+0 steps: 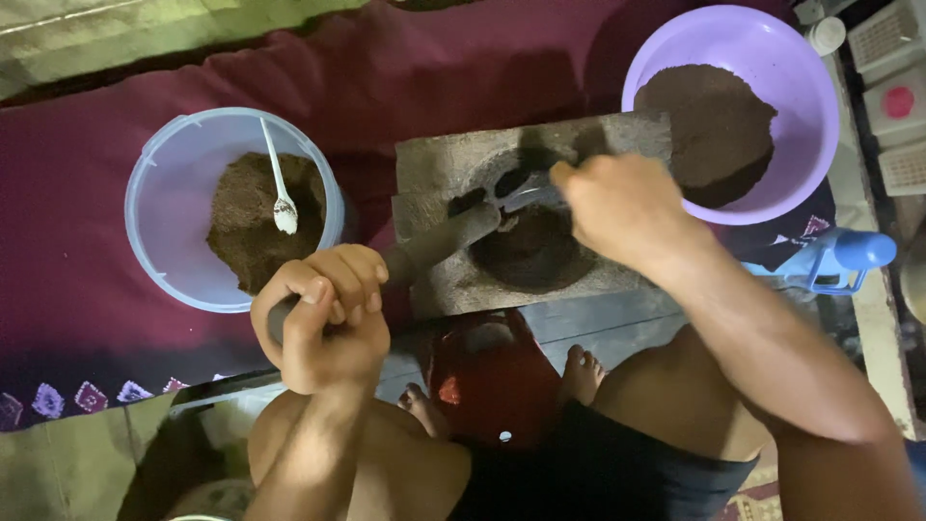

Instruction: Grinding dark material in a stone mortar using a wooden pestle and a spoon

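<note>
Knees and bare feet [582,371] are seen at 6 o'clock, a red bag [492,381] between them. Left hand [323,318]: grip closed around a pestle [439,241], slanted into the stone mortar [531,207] at centre. Right hand [627,207]: grip closed on a spoon [526,196] dipped in the hollow. Blue tub [231,207] of brown powder, white spoon [280,183] inside, at 9 o'clock; purple bowl [738,111] at 2 o'clock, both kept within reach.

The left hand [323,314] sits at about 7 o'clock, fingers curled into a tight fist (knuckles up), forearm running down toward 6. The right hand [622,212] lies near 1 o'clock, fingers closed, forearm stretching off to 4 o'clock.
</note>
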